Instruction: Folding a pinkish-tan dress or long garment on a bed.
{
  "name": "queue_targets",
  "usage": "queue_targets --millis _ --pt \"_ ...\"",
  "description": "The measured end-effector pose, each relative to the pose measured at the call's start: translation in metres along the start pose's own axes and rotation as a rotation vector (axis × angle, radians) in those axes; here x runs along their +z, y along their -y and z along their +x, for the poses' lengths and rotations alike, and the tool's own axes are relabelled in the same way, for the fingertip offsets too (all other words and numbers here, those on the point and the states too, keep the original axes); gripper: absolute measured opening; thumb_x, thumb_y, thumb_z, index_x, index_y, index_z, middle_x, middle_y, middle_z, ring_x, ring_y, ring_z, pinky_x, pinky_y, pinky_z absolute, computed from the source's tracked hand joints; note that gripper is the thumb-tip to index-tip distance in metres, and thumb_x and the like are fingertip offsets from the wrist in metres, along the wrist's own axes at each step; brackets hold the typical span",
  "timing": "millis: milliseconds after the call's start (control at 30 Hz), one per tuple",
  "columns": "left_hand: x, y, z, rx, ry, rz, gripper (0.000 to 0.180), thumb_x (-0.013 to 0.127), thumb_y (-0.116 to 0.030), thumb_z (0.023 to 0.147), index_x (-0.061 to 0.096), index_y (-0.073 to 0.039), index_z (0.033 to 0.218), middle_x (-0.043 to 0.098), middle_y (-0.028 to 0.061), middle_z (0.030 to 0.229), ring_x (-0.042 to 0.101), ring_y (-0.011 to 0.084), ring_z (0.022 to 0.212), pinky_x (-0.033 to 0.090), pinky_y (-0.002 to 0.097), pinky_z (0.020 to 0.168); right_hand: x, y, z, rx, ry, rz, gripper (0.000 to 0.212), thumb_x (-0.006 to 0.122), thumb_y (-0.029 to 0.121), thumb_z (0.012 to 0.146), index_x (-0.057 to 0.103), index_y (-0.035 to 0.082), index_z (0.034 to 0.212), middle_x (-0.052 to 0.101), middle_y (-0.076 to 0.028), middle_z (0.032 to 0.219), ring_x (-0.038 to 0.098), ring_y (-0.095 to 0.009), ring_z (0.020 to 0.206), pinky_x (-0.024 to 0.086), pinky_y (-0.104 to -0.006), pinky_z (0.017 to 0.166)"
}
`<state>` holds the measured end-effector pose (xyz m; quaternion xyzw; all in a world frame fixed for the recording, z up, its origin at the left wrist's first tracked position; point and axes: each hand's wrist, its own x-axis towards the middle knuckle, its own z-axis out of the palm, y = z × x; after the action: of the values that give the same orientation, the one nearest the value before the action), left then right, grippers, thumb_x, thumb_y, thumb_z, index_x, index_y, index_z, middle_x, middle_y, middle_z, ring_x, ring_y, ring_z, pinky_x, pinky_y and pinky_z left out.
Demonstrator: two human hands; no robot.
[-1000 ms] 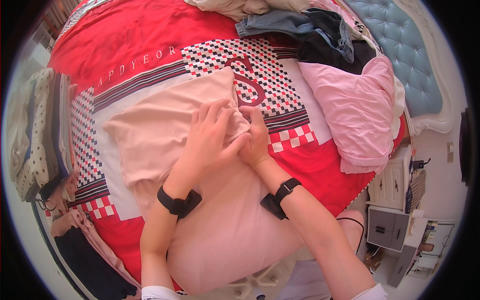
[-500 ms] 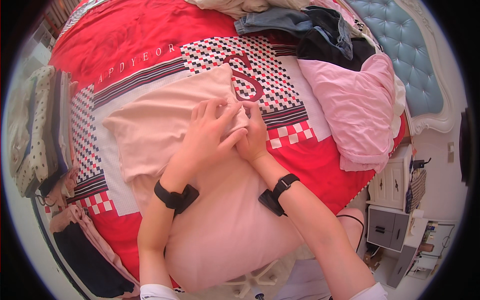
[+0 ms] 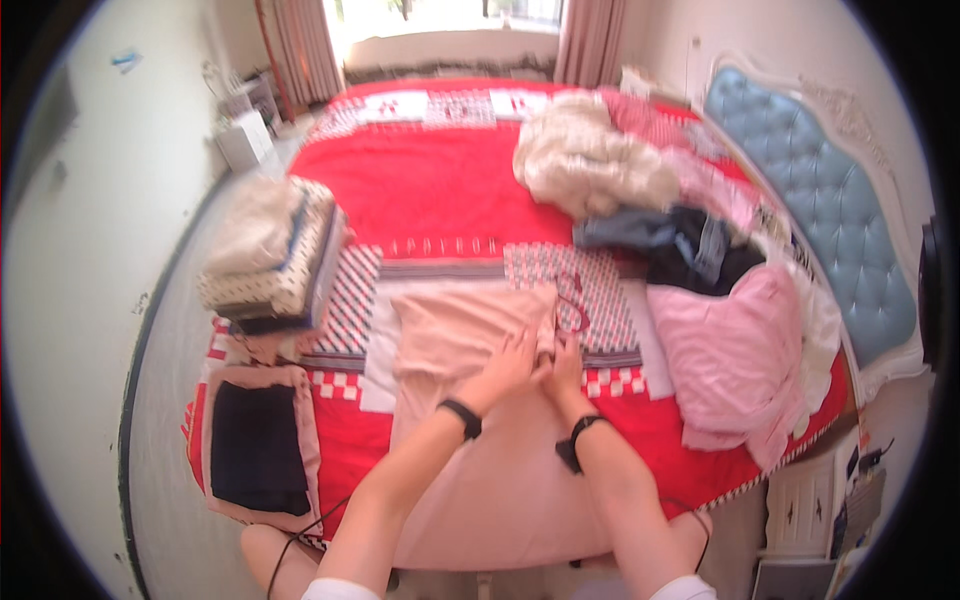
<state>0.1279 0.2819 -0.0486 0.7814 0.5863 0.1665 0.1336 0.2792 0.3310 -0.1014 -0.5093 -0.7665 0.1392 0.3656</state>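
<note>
A pale pink garment (image 3: 470, 320) lies spread over the near middle of the bed, its lower part hanging toward me over the bed's edge. Its exact kind I cannot make out. At its right edge, my left hand (image 3: 515, 362) and my right hand (image 3: 566, 370) sit close together, both gripping a bunched bit of the cloth. The fingertips are partly hidden by the hands and folds. Each wrist carries a black strap with a small dark block.
To the left stands a folded clothes stack (image 3: 270, 260), with a folded black-and-pink pile (image 3: 260, 445) nearer me. On the right lie a loose pink garment (image 3: 735, 355), blue jeans (image 3: 650, 232) and a cream bundle (image 3: 590, 155). A blue tufted headboard (image 3: 810, 190) edges the red bedspread (image 3: 400, 190).
My view has tilted up, bringing the window and the bed's far side in. Both hands stay at the garment's right edge, and its far edge now lies straighter.
</note>
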Motion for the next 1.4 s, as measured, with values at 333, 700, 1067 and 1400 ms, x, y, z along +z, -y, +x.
queue_targets --millis 333,700,1067,1400 --pt "-0.168 -0.076 -0.247 -0.334 0.223 0.155 0.095 0.051 -0.060 0.090 0.019 0.008 0.149 0.024 0.0267 0.154 0.020 0.0389 0.145 0.017 0.0503 0.118 -0.123 0.039 -0.100 0.225 0.310 0.098 0.051 0.066 0.017 0.078 0.050 -0.007 0.121 0.053 -0.026 0.116 0.052 -0.039 0.113 0.044 -0.0438 0.099" --pt "-0.084 -0.095 -0.387 -0.763 0.481 0.018 0.110 0.056 -0.071 0.080 0.008 -0.006 0.155 0.009 0.0189 0.161 0.009 0.0401 0.148 0.010 0.0571 0.117 -0.261 0.089 -0.208 0.884 0.535 1.125 0.078 0.033 0.079 0.088 0.052 0.008 0.061 0.046 -0.005 0.044 0.040 -0.019 0.032 0.034 -0.0313 0.033" --pt "-0.047 -0.088 -0.387 -0.842 0.415 -0.023 0.113 0.060 -0.071 0.076 0.014 -0.002 0.153 0.008 0.0233 0.160 0.012 0.0415 0.147 0.021 0.0515 0.116 -0.309 0.021 -0.264 0.855 0.318 1.630 0.079 0.018 0.083 0.085 0.029 0.014 0.050 0.027 0.002 0.041 0.024 -0.012 0.033 0.016 -0.0275 0.035" --pt "0.001 -0.072 -0.381 -0.745 0.145 0.106 0.144 0.067 -0.079 0.061 -0.012 0.000 0.152 -0.015 0.0239 0.159 -0.018 0.0365 0.147 -0.009 0.0576 0.115 -0.324 0.026 -0.248 0.966 -0.033 1.750 0.067 0.040 0.063 0.096 0.026 0.018 0.048 0.023 0.003 0.040 0.021 -0.011 0.032 0.016 -0.0264 0.036"
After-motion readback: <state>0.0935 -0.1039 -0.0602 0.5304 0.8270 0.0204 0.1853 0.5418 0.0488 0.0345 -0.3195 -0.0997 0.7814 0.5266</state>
